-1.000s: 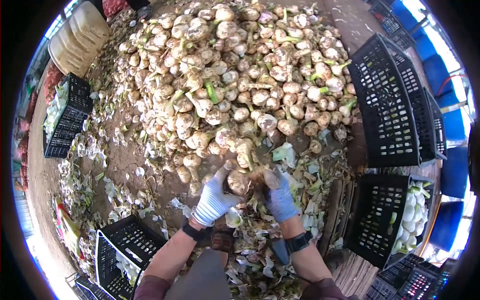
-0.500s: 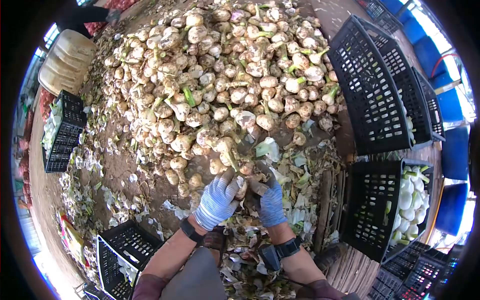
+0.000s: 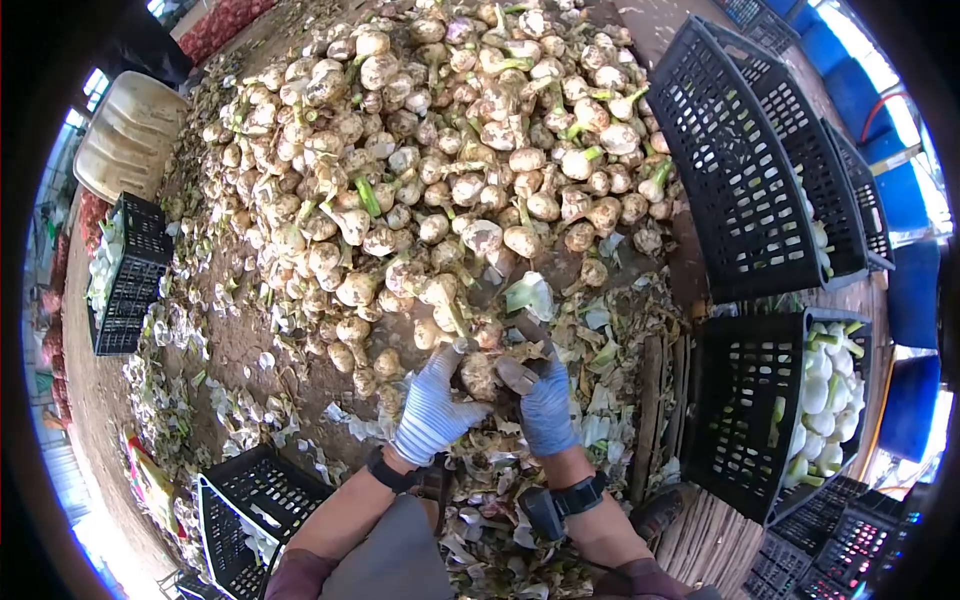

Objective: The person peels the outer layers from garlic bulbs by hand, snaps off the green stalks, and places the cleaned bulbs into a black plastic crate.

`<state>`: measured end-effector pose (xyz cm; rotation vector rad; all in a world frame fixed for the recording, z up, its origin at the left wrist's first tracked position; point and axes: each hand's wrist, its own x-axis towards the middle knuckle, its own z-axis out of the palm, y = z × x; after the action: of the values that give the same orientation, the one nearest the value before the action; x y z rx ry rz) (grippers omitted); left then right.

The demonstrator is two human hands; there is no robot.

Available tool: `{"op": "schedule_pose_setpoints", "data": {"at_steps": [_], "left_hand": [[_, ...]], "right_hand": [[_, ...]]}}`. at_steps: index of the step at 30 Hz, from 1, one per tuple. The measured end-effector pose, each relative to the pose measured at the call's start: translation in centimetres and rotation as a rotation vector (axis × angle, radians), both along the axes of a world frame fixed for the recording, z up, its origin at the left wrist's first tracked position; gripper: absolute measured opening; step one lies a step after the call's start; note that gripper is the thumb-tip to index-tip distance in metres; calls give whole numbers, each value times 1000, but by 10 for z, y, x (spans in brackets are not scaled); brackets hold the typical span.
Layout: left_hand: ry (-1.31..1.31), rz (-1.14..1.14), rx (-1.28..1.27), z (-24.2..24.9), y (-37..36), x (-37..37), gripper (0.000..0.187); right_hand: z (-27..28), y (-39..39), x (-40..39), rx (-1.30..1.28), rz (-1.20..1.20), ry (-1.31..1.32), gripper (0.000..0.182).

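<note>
Between my two gloved hands is a garlic bulb (image 3: 481, 377) in dirty brown skin. My left hand (image 3: 435, 408) cups it from the left, its thumb below and fingers along the far side. My right hand (image 3: 545, 400) closes on it from the right, with darkened fingertips against the skin and loose husk above them. Just beyond my hands rises a big pile of unpeeled garlic bulbs (image 3: 440, 170), some with green stem stubs. A pale green-white piece of garlic (image 3: 530, 297) lies beyond my right fingers.
On the right, a black crate (image 3: 740, 400) holds white peeled bulbs (image 3: 825, 400), beside stacked crates (image 3: 740, 170). Other black crates stand at lower left (image 3: 260, 500) and far left (image 3: 135, 270). Husks (image 3: 600, 420) litter the ground. A pale plastic chair (image 3: 130, 135) and a dark-clothed person (image 3: 145, 45) are at upper left.
The brown bulb now shows between my hands, where it was mostly hidden before. My left thumb has opened outward around it. The person at upper left has shifted, their hand no longer showing.
</note>
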<state>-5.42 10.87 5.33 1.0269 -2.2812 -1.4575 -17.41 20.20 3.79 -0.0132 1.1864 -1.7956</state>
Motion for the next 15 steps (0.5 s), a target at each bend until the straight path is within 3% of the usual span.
{"op": "schedule_pose_setpoints", "data": {"at_steps": [3, 5, 6, 8, 9, 15], "left_hand": [[-47, 17, 25, 5, -3, -1, 70], [167, 146, 664, 2, -4, 2, 71], [163, 147, 664, 4, -4, 2, 71], [377, 300, 1085, 8, -5, 1, 67], [424, 312, 1189, 9, -4, 2, 72], [494, 389, 1506, -10, 0, 5, 71]], "right_hand": [[1, 2, -3, -5, 62, 34, 58], [5, 2, -6, -37, 109, 104, 56], [4, 3, -9, -37, 108, 101, 56], [5, 2, -14, -153, 215, 426, 53], [10, 3, -16, -152, 216, 425, 53], [25, 4, -15, -63, 327, 314, 57]]}}
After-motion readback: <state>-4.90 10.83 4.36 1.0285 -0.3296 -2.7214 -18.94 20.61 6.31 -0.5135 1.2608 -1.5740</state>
